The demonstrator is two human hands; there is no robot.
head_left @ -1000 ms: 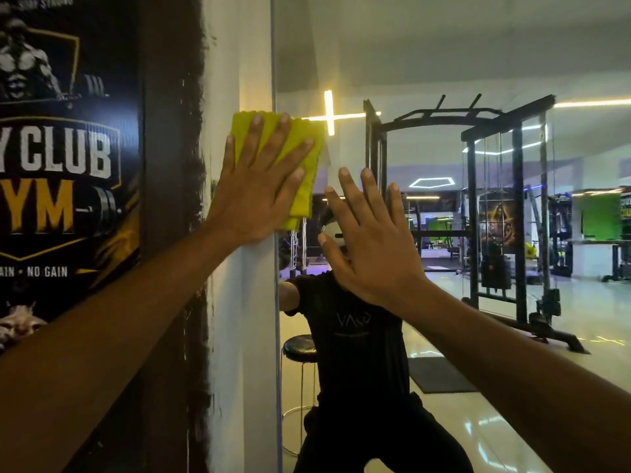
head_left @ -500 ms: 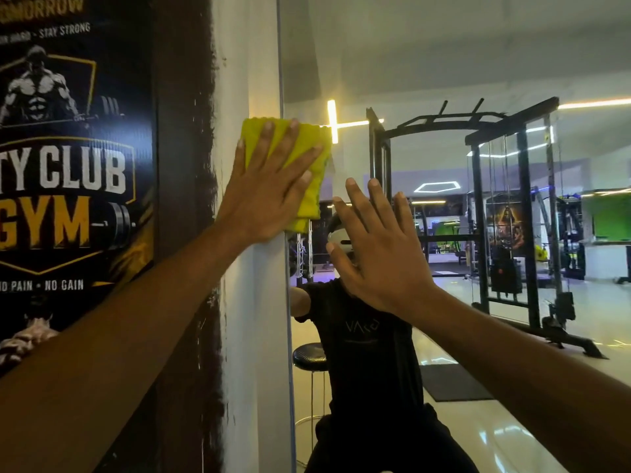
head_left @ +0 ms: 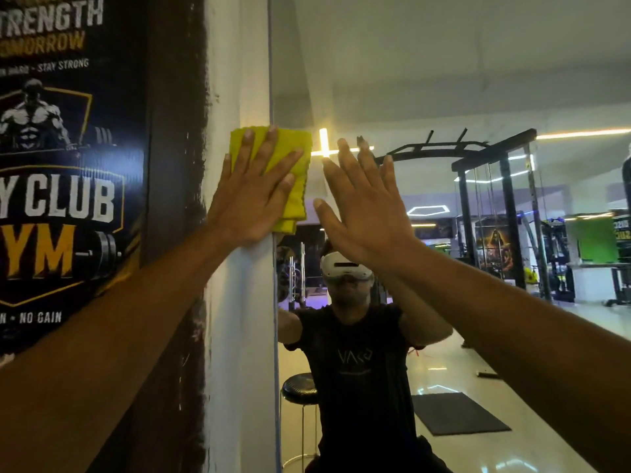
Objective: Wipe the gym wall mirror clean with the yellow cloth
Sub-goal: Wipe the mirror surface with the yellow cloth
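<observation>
**Yellow cloth pressed at the mirror's left edge**

The gym wall mirror [head_left: 444,97] filled the right part of the view, its left edge running straight down beside a white strip of wall [head_left: 239,336]. Further left hung a dark gym poster [head_left: 68,199] with a muscled figure and the words "CLUB" and "NO GAIN". The glass reflected a black cable rack [head_left: 495,206], ceiling light strips, a round black stool [head_left: 300,387], a dark floor mat [head_left: 457,416] and the person in a black T-shirt wearing a white headset.

The yellow cloth [head_left: 293,186], folded into a pad, lay across the mirror's left edge, partly on the glass and partly on the white wall strip. The left hand [head_left: 252,192] pressed flat on it, fingers straight and spread wide, the fingertips reaching the cloth's upper edge while its right and lower parts showed past the fingers.

The right hand [head_left: 362,213] was raised just beside the cloth, to its right, palm toward the glass with fingers straight and slightly spread, holding nothing. Whether it touched the mirror could not be told. Both bare forearms reached up from the lower corners.
</observation>
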